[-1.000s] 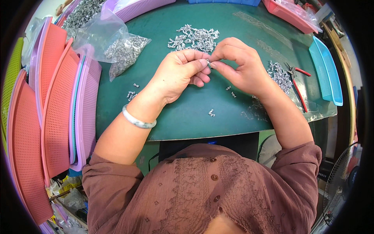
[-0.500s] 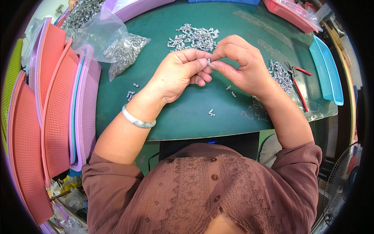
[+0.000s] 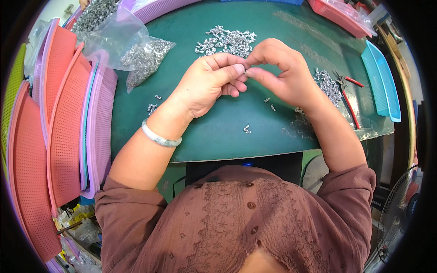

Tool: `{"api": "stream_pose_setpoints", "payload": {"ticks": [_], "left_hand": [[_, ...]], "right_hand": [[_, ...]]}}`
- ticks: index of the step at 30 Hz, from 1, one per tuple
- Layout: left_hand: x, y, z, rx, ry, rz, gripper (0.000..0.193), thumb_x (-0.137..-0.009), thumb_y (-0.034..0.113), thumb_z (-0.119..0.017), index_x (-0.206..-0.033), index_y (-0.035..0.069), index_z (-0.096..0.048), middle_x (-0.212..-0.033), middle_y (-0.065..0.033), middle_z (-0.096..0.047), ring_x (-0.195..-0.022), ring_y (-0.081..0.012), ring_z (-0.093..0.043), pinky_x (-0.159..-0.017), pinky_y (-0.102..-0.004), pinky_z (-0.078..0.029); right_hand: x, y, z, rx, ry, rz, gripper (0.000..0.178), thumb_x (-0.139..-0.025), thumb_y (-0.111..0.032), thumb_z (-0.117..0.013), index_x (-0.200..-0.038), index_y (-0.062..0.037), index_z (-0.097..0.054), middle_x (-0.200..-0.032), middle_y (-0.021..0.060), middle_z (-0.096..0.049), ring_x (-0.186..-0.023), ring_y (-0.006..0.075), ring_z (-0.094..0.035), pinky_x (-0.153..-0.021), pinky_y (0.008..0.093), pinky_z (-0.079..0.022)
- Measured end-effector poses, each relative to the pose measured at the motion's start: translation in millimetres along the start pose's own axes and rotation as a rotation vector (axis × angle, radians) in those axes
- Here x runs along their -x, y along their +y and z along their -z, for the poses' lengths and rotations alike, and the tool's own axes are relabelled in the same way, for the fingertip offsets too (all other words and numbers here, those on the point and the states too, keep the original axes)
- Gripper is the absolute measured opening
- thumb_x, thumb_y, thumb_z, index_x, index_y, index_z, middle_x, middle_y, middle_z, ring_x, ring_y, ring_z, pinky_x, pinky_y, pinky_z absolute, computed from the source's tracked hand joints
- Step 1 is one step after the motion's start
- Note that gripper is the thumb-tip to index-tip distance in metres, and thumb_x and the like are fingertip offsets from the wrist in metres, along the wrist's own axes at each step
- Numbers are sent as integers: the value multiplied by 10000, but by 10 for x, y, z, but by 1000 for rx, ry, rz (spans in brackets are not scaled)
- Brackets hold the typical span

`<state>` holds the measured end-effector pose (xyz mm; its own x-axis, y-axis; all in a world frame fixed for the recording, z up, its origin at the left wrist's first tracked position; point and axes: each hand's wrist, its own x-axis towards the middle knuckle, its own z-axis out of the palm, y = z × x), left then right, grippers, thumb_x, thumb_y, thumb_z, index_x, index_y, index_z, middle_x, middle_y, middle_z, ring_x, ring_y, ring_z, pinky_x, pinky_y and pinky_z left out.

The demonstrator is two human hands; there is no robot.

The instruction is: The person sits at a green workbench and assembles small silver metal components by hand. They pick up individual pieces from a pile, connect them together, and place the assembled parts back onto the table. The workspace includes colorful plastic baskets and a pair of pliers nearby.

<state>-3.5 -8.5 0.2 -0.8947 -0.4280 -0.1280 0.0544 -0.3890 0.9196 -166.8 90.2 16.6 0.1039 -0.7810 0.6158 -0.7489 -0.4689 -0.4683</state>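
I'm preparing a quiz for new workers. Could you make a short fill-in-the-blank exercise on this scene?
1. The right hand meets the person's ____ hand at a small metal part.
2. The pliers have ____ handles.
3. The tabletop is coloured ____.

Missing words: left; red; green.

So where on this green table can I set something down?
Green tabletop is bare between your marbled white bangle and the lone silver metal part near the front edge, and between the far silver heap and the blue plastic container. It's crowded right, where another silver heap lies by red-handled pliers.
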Motion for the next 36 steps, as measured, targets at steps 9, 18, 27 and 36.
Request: {"api": "stream_pose_setpoints", "payload": {"ticks": [9, 18, 27, 36], "left_hand": [[-45, -12, 69, 130, 89, 24, 142, -845, 55, -462, -940, -1, -551, -814, -81, -598, -728, -149, -596, -642, -240, -497], [-31, -18, 49, 83, 87, 69, 140, -841, 64, -496, -949, -1, -558, -822, -82, -590, -724, -145, -579, -654, -248, -492], [-29, -31, 36, 58, 87, 69, 138, -848, 90, -518, -947, 5, -565, -820, -77, -590, -718, -138, -575, -638, -237, -486], [21, 12, -62, -105, 122, 106, 130, -858, 145, -543, -906, 31, -582, -742, -27, -591, -611, -91, -576, -522, -185, -451]], "right_hand": [[107, 214, -71, 202, -199, -120, 139, -737, 27, -558, -863, -16, -596, -822, 101, -527, -779, 260, -535, -684, 319, -438], [105, 231, -56, 227, -217, -125, 94, -725, 6, -578, -816, -12, -588, -808, 100, -519, -791, 273, -524, -700, 340, -434], [108, 225, -22, 210, -252, -110, 74, -724, 2, -575, -796, -14, -573, -820, 99, -523, -815, 277, -519, -717, 342, -428], [49, 82, -26, 74, -133, -109, 80, -727, 3, -543, -803, 1, -515, -820, 106, -537, -792, 257, -527, -705, 318, -433]]}}
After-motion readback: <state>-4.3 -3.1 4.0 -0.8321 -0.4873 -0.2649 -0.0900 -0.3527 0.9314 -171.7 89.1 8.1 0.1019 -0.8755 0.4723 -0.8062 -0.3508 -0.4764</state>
